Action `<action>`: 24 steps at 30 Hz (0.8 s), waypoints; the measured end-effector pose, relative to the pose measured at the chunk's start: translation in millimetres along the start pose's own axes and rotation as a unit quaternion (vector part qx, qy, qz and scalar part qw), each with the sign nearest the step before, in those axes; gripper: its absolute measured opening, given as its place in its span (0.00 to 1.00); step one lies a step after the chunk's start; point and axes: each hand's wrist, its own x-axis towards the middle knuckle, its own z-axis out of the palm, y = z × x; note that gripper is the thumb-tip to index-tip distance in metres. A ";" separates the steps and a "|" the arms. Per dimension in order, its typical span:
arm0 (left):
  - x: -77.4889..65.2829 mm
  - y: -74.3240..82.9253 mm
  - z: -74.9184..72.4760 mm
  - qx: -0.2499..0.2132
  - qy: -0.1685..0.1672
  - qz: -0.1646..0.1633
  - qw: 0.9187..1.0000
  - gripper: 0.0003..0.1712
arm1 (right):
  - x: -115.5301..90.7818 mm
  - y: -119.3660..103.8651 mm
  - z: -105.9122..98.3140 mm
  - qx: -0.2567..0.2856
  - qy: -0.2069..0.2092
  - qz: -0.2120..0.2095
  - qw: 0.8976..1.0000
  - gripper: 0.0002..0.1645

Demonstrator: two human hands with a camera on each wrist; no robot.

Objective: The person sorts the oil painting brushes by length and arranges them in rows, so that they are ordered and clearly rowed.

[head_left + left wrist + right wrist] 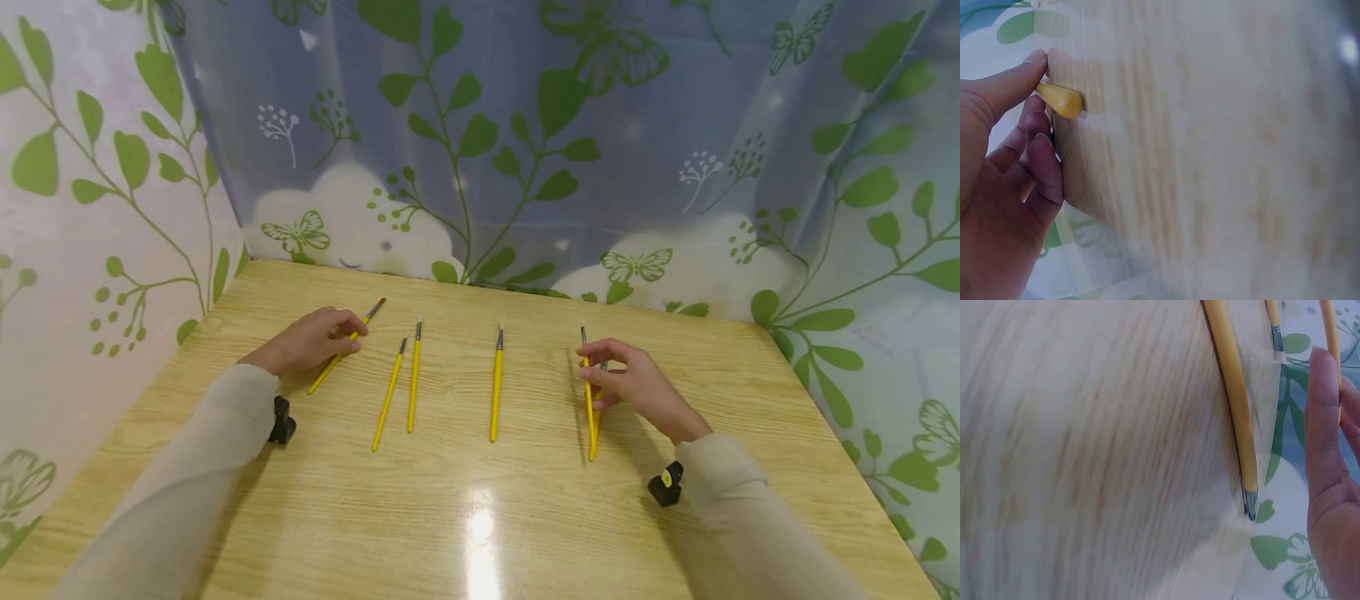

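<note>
Left hand and right hand pinching paintbrushes either side of the middle paintbrush

Left of the middle paintbrush, past two others, the left hand is pinching a brown-tipped paintbrush between thumb and fingers. That brush is slanting, its bristles pointing away from the person; whether it is touching the table, one cannot tell.

Right of the middle paintbrush, the right hand is pinching a slim yellow paintbrush between thumb and fingertips, bristle end raised off the table. A second yellow-handled paintbrush is lying under that hand, partly hidden by it in the head view.

Left of the middle paintbrush, a long pale-tipped paintbrush is lying with its bristles away from the person, and a slender dark-ferruled paintbrush is lying just to its left. The middle paintbrush itself is lying on the wood-grain table, handle end pointing toward the person.

Nearer the person than the middle paintbrush, a bright reflection is gleaming. Beyond the middle paintbrush, a leaf-and-butterfly curtain is hanging. Beige sleeves are covering both forearms, left and right of that brush.
</note>
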 end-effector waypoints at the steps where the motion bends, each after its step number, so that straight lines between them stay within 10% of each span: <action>1: 0.2 -0.3 0.3 -0.001 -0.001 0.000 1.000 0.16 | 0.9 0.0 1.1 -0.002 0.000 0.000 1.000 0.31; 24: -1.4 4.1 -1.4 -0.008 -0.003 0.008 1.000 0.17 | 21.0 -4.9 31.9 0.002 0.004 0.027 1.000 0.26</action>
